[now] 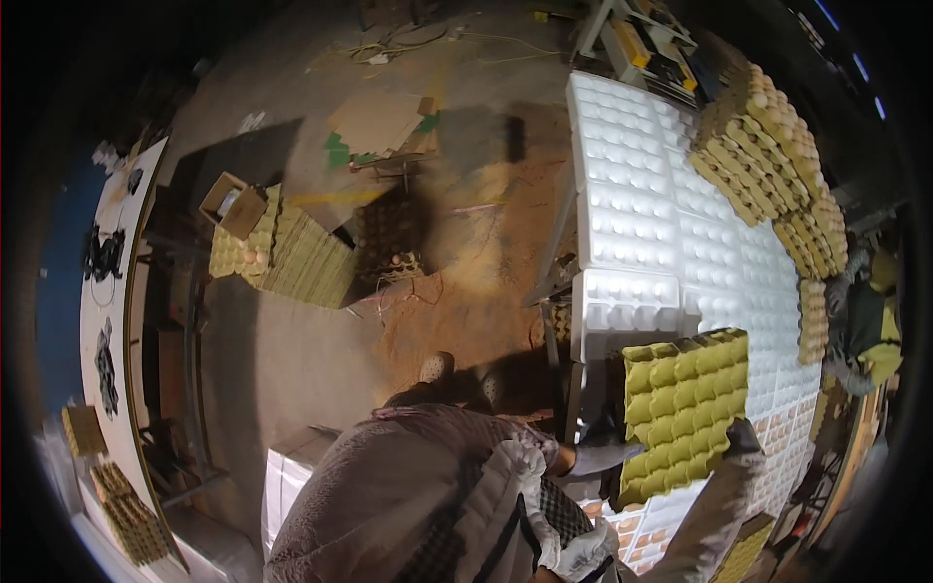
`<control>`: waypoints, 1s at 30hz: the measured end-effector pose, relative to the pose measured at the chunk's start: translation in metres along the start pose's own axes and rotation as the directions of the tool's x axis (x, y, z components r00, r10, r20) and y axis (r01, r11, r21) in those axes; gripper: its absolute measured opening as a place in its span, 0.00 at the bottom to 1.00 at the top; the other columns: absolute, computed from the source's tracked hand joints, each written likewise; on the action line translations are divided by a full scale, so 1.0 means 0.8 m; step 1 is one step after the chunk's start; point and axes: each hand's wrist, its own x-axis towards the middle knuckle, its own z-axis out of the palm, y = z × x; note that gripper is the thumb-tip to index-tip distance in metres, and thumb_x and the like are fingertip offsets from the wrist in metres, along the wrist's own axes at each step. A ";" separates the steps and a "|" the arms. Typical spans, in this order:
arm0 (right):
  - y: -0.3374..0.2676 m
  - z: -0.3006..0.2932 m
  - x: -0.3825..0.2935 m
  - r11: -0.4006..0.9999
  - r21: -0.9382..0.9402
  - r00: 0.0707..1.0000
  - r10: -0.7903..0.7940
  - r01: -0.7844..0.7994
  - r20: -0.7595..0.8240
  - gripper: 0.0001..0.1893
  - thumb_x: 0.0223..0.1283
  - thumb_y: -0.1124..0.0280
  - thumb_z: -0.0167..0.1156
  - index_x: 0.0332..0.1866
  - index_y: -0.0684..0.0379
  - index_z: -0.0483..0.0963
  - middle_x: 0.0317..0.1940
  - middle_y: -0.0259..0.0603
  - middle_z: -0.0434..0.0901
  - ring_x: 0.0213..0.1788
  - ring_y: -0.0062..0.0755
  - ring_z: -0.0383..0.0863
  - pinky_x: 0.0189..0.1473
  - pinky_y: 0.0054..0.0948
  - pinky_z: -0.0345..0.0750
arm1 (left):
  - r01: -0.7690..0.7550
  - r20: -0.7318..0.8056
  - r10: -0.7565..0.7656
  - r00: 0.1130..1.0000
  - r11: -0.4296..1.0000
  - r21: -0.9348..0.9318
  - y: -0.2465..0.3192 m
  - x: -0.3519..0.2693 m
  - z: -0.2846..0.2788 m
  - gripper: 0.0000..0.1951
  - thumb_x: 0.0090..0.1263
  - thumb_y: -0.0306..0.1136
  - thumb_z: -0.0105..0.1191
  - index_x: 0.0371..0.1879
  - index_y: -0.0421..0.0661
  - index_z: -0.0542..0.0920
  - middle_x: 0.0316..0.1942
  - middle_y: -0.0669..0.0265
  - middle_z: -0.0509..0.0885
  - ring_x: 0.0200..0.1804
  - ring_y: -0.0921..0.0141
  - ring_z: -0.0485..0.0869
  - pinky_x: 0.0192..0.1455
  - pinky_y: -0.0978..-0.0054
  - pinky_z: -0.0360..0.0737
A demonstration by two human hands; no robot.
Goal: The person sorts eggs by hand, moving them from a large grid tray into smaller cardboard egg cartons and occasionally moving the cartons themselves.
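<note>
A yellow moulded-pulp egg tray (681, 415) stands steeply tilted between my two gloved hands, its bumpy face towards me. My left hand (609, 458), in a grey glove, grips its near left edge. On the opposite edge is my right hand (745, 439), in a dark glove, partly hidden by the sleeve. Whatever lies on the tray's far face is hidden. Under and around it spread white egg cartons (628, 218), set side by side on a table. Brown eggs (787, 430) fill the cartons to the right of the tray and below it.
Stacked pulp trays of eggs (758, 146) line the table's far side, where a co-worker (867, 313) stands. On the floor are stacked pulp trays (306, 251), a small cardboard box (233, 204) and flat cardboard (383, 124). A white-topped table (120, 291) runs along the left.
</note>
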 end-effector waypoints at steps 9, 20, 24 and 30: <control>-0.160 0.142 0.004 0.914 0.349 0.868 -0.335 0.205 0.366 0.19 0.59 0.73 0.62 0.56 0.62 0.77 0.44 0.37 0.83 0.47 0.31 0.83 0.49 0.31 0.79 | 0.042 -0.630 0.524 0.573 0.749 0.661 0.322 -0.090 0.101 0.52 0.68 0.56 0.58 0.78 0.41 0.41 0.75 0.44 0.50 0.76 0.51 0.54 0.77 0.53 0.58; -0.323 0.690 -0.209 0.985 0.147 0.131 -0.134 -0.095 0.982 0.37 0.59 0.66 0.72 0.72 0.61 0.64 0.60 0.43 0.78 0.61 0.35 0.77 0.63 0.33 0.75 | -0.111 -0.707 0.612 -0.355 0.723 0.682 0.191 -0.602 0.033 0.05 0.79 0.34 0.52 0.40 0.48 0.76 0.29 0.75 0.76 0.28 0.81 0.73 0.27 0.82 0.68; -0.259 0.890 -0.208 0.767 0.422 0.052 -0.506 0.483 0.861 0.33 0.58 0.59 0.71 0.65 0.62 0.69 0.53 0.46 0.80 0.51 0.35 0.80 0.54 0.35 0.78 | 0.106 -0.615 0.561 -0.554 0.780 0.616 0.243 -0.633 0.006 0.20 0.81 0.41 0.49 0.63 0.42 0.70 0.46 0.66 0.81 0.46 0.70 0.80 0.51 0.75 0.78; -0.245 0.870 -0.259 0.605 0.432 -0.452 -0.132 0.669 0.882 0.26 0.67 0.54 0.58 0.60 0.65 0.72 0.53 0.57 0.79 0.54 0.52 0.78 0.56 0.45 0.76 | 0.259 -0.760 0.605 -0.237 0.793 0.551 0.349 -0.534 -0.092 0.19 0.80 0.40 0.48 0.62 0.42 0.71 0.48 0.63 0.81 0.49 0.68 0.79 0.53 0.73 0.78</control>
